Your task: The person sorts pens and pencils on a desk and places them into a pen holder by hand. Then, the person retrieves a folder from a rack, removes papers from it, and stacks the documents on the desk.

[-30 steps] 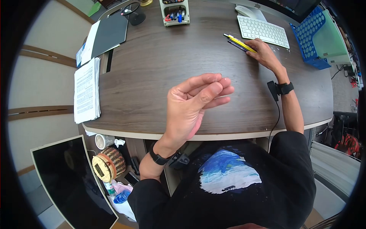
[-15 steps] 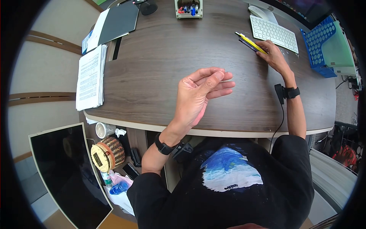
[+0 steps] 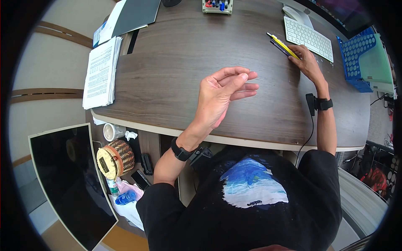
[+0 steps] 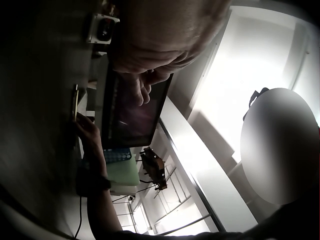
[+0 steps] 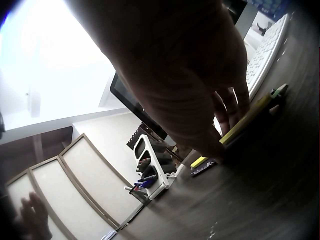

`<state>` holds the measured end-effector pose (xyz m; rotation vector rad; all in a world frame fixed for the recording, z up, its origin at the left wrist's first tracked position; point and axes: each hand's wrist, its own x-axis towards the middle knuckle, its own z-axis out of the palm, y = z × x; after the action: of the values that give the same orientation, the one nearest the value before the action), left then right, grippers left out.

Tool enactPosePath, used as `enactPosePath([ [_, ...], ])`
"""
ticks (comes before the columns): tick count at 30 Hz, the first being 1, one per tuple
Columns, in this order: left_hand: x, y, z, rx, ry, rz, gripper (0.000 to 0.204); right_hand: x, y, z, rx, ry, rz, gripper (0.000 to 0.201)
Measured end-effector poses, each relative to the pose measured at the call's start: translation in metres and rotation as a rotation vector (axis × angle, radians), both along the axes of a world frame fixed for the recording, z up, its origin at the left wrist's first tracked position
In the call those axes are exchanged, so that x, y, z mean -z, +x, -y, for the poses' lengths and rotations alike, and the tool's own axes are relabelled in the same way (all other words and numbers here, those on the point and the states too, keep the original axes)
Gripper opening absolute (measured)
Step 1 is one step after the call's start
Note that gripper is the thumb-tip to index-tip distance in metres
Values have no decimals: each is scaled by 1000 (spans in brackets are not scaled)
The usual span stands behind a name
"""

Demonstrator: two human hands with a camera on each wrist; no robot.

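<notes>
My left hand (image 3: 217, 94) is raised over the front part of the desk, its fingers loosely bent and the thumb tip close to the index fingertip. Nothing shows between those fingers. Beside the keyboard, my right hand (image 3: 309, 66) holds a yellow pen (image 3: 281, 42) together with a dark, slim pencil-like stick (image 3: 279, 47). Both lie side by side, low over the desktop, and their far ends point to the back left. From the right wrist, the yellow pen (image 5: 252, 114) runs under the curled fingers, with part of the dark stick hidden beneath the hand.
A white keyboard (image 3: 308, 39) lies just behind my right hand, with a mouse (image 3: 292, 14) and a monitor (image 3: 337, 16) further back. To the right stands a blue file rack (image 3: 356, 62). A pen holder (image 3: 217, 11) sits at the back, a paper stack (image 3: 100, 75) at the left edge.
The head view has shifted, so the desk and its things sit higher and further right in it. My left fingers have straightened slightly. My right hand keeps its hold by the keyboard.
</notes>
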<state>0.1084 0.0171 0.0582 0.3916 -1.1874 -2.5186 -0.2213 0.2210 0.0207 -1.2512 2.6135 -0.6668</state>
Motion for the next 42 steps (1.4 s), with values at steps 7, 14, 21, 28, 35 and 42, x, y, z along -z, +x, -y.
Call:
enactPosePath([
  [7, 1, 1, 2, 2, 7, 2, 29, 4, -3, 0, 2, -8, 16, 42],
  [14, 3, 2, 3, -9, -26, 38, 31, 2, -3, 0, 13, 61, -8, 41],
  [21, 6, 4, 2, -46, -112, 37, 26, 1, -1, 0, 13, 33, 12, 41],
  [28, -8, 15, -4, -77, -176, -33, 26, 0, 0, 0, 1, 17, 5, 41],
  [35, -98, 68, -13, 121, -389, -392, 19, 1, -1, -4, -3, 11, 10, 44],
  [42, -90, 51, -23, 206, -407, -1192, 27, -24, 26, -3, -17, -121, -95, 44],
])
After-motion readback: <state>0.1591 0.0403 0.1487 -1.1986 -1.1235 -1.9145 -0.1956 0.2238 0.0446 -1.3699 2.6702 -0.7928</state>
